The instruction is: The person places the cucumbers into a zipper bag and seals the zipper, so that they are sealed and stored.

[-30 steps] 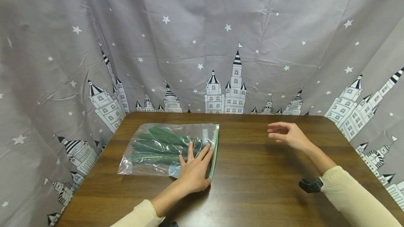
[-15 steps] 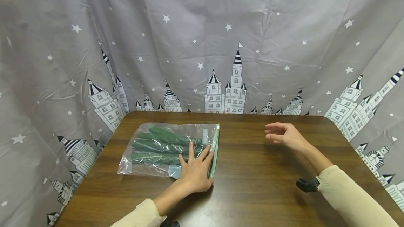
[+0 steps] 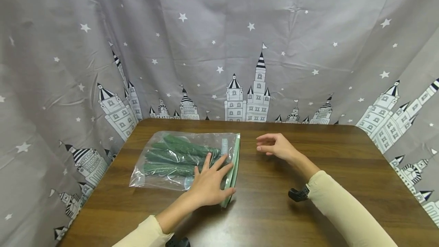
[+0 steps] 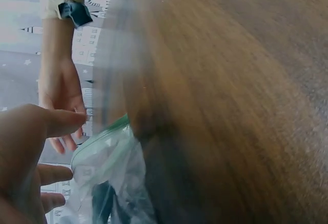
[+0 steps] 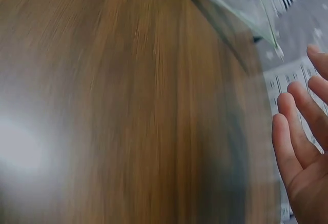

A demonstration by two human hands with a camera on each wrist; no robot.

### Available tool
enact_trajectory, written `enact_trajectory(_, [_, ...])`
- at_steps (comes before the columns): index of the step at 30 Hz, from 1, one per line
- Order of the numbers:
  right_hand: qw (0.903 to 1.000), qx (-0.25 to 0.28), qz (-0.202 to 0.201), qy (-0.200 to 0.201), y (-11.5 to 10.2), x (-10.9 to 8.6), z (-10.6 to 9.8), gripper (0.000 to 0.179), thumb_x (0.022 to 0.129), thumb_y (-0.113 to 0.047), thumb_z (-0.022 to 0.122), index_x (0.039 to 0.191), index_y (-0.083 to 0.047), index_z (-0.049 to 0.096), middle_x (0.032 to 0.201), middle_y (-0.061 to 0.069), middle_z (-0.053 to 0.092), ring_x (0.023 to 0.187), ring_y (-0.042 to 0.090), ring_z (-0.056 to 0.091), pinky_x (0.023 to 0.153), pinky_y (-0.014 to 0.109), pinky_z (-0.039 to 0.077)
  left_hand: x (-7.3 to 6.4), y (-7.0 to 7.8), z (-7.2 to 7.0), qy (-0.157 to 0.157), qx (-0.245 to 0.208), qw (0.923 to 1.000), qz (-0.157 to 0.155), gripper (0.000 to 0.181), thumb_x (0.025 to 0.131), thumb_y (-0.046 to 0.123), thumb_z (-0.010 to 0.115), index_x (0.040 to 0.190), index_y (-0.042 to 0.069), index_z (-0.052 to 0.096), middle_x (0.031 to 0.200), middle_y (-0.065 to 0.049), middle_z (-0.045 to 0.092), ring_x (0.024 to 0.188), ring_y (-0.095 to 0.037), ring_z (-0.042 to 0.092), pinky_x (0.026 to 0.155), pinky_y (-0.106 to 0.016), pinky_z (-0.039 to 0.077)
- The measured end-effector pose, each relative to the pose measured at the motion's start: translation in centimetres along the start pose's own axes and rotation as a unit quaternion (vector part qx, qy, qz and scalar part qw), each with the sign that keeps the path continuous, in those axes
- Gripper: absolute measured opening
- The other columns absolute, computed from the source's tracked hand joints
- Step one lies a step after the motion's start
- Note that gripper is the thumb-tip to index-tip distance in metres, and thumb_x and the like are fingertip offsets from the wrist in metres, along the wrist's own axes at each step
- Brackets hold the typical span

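Note:
A clear zip bag [image 3: 209, 139] lies flat on the left half of the table, its green zip strip [image 3: 236, 153] facing right. Inside it several dark green cucumbers [image 3: 178, 157] lie side by side. My left hand [image 3: 208, 186] is spread over the bag's right end, fingers apart; the thumb points right past the strip. In the left wrist view the thumb [image 4: 64, 121] reaches out above the green edge. Held in the air to the right of the bag, my right hand [image 3: 277, 147] has its fingers slightly bent and nothing in them. The bag's zip corner [image 5: 275, 44] shows in the right wrist view.
The brown wooden table [image 3: 267, 209] extends under the bag and both arms. Behind it and at both sides hangs a grey curtain [image 3: 205, 29] printed with castles and stars. Each wrist wears a black strap; the right one [image 3: 299, 194] is fully visible.
My right hand has moved left, closer to the bag's zip end. The left hand has shifted slightly, its thumb now stretched out over the zip strip. The bag has barely moved.

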State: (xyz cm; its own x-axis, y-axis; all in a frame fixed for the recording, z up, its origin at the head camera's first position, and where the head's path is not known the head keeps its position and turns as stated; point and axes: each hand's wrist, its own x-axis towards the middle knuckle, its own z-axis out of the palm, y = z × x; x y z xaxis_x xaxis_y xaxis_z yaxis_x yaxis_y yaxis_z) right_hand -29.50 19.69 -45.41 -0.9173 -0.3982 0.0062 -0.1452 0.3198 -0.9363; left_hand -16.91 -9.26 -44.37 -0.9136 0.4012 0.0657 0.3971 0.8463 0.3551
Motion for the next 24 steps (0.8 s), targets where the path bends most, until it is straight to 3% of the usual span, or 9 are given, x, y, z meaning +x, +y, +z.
enact_trajectory(7, [0.999, 0.011, 0.041, -0.014, -0.4, 2.6, 3.8, 0.051, 0.1, -0.028, 0.07, 0.134, 0.009, 0.062, 0.117, 0.018, 0.073, 0.103, 0.031, 0.071, 0.083, 0.04, 0.059, -0.5, -0.3, -1.7, 0.021, -0.011, 0.9997, 0.01, 0.069, 0.089, 0.05, 0.076, 0.149, 0.021, 0.058, 0.166, -0.006, 0.032, 0.151, -0.048, 0.018, 0.1, -0.085, 0.021])
enact_trajectory(11, [0.9966, 0.026, 0.072, -0.031, -0.2, 3.7, 5.7, 0.052, 0.102, -0.033, 0.068, 0.131, 0.01, 0.064, 0.111, 0.015, 0.074, 0.099, 0.027, 0.072, 0.084, 0.038, 0.059, -0.8, -1.0, -2.6, 0.038, -0.015, 0.9991, 0.01, 0.065, 0.091, 0.05, 0.075, 0.146, 0.018, 0.061, 0.164, -0.009, 0.036, 0.15, -0.046, 0.024, 0.102, -0.083, 0.023])
enact_trajectory(18, [0.9966, 0.028, 0.073, -0.027, 0.6, 4.6, 7.7, 0.019, 0.097, -0.019, 0.074, 0.096, 0.0, 0.073, 0.091, 0.004, 0.072, 0.084, 0.02, 0.068, 0.081, 0.036, 0.058, -1.0, -2.9, -4.4, 0.074, -0.018, 0.9971, -0.007, 0.066, 0.091, 0.048, 0.075, 0.146, 0.015, 0.06, 0.163, -0.014, 0.036, 0.149, -0.045, 0.026, 0.104, -0.081, 0.024])
enact_trajectory(24, [0.9964, 0.034, 0.073, -0.025, 1.2, 4.9, 8.0, 0.019, 0.096, -0.019, 0.075, 0.086, -0.005, 0.069, 0.082, 0.0, 0.073, 0.082, 0.019, 0.066, 0.081, 0.036, 0.057, 0.5, -4.5, -6.5, 0.12, -0.051, 0.9914, -0.003, 0.063, 0.091, 0.038, 0.076, 0.145, 0.01, 0.06, 0.161, -0.018, 0.036, 0.143, -0.046, 0.037, 0.105, -0.073, 0.034])
